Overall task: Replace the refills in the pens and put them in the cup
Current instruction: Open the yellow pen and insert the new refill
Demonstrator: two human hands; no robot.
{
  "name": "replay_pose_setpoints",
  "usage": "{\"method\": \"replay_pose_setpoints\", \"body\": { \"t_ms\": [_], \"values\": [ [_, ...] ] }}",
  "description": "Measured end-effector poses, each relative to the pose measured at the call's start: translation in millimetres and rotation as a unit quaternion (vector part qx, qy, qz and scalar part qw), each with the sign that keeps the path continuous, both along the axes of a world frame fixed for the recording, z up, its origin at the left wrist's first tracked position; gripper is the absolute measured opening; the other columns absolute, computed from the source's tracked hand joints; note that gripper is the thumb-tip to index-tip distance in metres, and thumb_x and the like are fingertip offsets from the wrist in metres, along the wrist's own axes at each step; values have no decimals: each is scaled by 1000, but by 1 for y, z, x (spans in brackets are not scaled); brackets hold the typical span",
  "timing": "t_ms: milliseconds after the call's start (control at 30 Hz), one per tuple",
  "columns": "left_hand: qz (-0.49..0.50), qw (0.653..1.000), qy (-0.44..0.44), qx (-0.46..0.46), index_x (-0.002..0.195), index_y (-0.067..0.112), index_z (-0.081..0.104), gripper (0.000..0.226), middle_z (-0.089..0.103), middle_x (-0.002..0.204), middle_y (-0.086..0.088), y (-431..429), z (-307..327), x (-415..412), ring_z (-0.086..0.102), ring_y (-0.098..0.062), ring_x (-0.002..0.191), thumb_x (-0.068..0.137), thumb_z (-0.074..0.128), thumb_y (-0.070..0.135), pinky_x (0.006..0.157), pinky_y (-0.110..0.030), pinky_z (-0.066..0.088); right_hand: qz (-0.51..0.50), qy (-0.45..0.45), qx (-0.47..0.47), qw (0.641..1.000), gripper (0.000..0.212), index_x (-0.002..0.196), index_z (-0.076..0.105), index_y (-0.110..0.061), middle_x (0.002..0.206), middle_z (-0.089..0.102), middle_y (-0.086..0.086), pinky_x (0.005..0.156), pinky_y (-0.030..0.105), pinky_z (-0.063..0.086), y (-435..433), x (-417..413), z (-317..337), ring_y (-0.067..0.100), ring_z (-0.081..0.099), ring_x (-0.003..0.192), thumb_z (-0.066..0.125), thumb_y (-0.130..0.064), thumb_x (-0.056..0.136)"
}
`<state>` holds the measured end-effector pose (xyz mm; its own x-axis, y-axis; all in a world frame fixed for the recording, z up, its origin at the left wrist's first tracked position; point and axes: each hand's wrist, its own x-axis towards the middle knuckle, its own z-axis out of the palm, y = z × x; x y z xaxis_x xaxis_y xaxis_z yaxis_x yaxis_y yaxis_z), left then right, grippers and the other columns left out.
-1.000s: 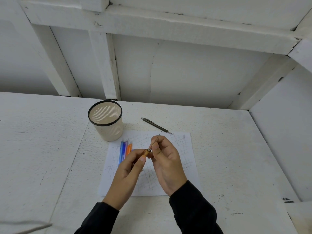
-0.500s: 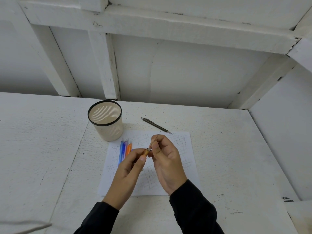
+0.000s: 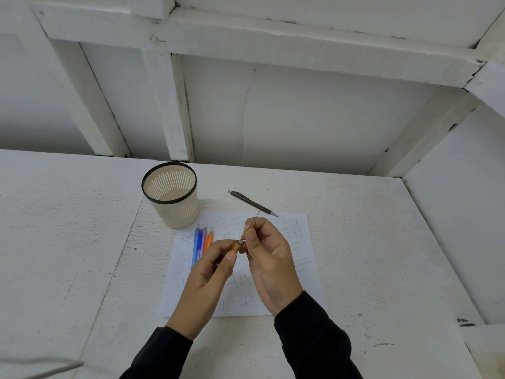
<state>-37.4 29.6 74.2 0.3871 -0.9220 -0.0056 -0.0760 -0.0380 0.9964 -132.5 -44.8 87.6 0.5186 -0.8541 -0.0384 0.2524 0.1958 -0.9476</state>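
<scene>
At the centre of the frame, a little below the middle, the person's left hand [image 3: 210,272] pinches a short orange plastic pen barrel [image 3: 235,246] between its thumb and curled fingers. The barrel's open end is turned up and to the right. The right hand [image 3: 270,259] meets it there, thumb and forefinger pinching a thin, dark, wire-like refill [image 3: 253,224]. The refill's lower end sits at the mouth of the barrel and its upper end slants up and to the right, past the fingertips. How far it reaches inside the barrel cannot be told. Both hands are held above a white sheet of paper covered in scribbled pen lines [image 3: 296,269], and both wrists come out of black sleeves [image 3: 308,332] at the bottom of the frame.

Just left of the hands, a small row of blue, purple and orange plastic pens [image 3: 196,247] lies side by side on the sheet, far ends pointing toward the cup. The left hand hides their near ends. The beige plastic cup with slotted walls and a black rim [image 3: 177,214] stands upright left of centre, just beyond the sheet's upper left corner. To the right of the cup, a slim dark grey pen [image 3: 252,203] lies at a slant on the white painted table [image 3: 68,228], its tip at the sheet's upper edge. A pale cable [image 3: 41,365] crosses the lower left corner.
</scene>
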Motion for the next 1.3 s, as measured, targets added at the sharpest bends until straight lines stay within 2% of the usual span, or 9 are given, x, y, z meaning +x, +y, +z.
{"method": "replay_pose_setpoints", "body": {
  "t_ms": [167,567,700,767,867,967,1100,1167,1300],
  "values": [
    [3,1000,5,1,91,64,59,25,63,86,21,0,-1,0,59,0,85,85,44,44,72,-8,47,0,-2,-4,1000,8,89,60,-16,79,57,-7,77,25,46,1,0,-1,9,54,77,53,-19,86],
    [12,1000,15,-15,97,60,60,25,64,92,18,2,-1,1,60,-4,91,78,43,57,75,-9,47,18,37,-83,996,14,96,60,-8,90,60,-1,82,28,48,0,-2,-5,14,56,88,53,-16,87],
    [43,998,29,-21,107,37,65,37,67,106,14,4,-5,8,61,-9,101,81,45,55,82,-17,49,5,75,-43,996,17,97,63,-17,98,63,-6,78,27,47,-3,-3,-11,11,56,89,49,-16,87],
    [53,998,35,-28,111,24,63,45,68,109,12,6,-7,15,61,-11,107,82,47,53,89,-26,49,1,224,-123,967,13,98,64,-20,101,59,-9,76,19,44,-5,-3,-25,4,54,89,53,-16,90],
    [69,996,42,-28,112,21,63,51,68,111,11,7,-10,23,62,-10,107,78,52,58,91,-28,53,75,426,-300,850,17,107,63,-22,110,48,-8,84,14,37,-3,-4,-52,5,45,101,55,-26,92],
    [80,996,43,-17,110,24,62,37,68,108,17,7,-12,25,63,-6,103,82,51,48,90,-20,51,102,482,-390,778,22,114,59,-20,112,48,-4,86,18,39,5,-3,-70,10,44,102,48,-27,96],
    [75,996,47,-9,110,21,62,28,69,103,20,7,-11,22,63,-4,102,88,54,37,90,-19,50,91,480,-433,757,13,102,59,-15,100,53,1,74,21,36,9,0,-77,14,46,89,48,-17,96],
    [72,996,44,-9,110,17,62,27,70,102,16,7,-11,21,64,-8,101,92,58,36,92,-23,50,87,461,-381,797,11,99,58,-16,99,56,-1,76,19,40,8,1,-72,13,49,89,48,-17,96],
    [62,998,14,-13,107,20,65,39,69,104,10,9,-10,22,63,-11,104,84,52,48,93,-30,51,16,261,-115,958,5,89,61,-16,87,64,-4,77,22,51,2,-1,-32,8,60,83,59,-11,90]
  ]
}}
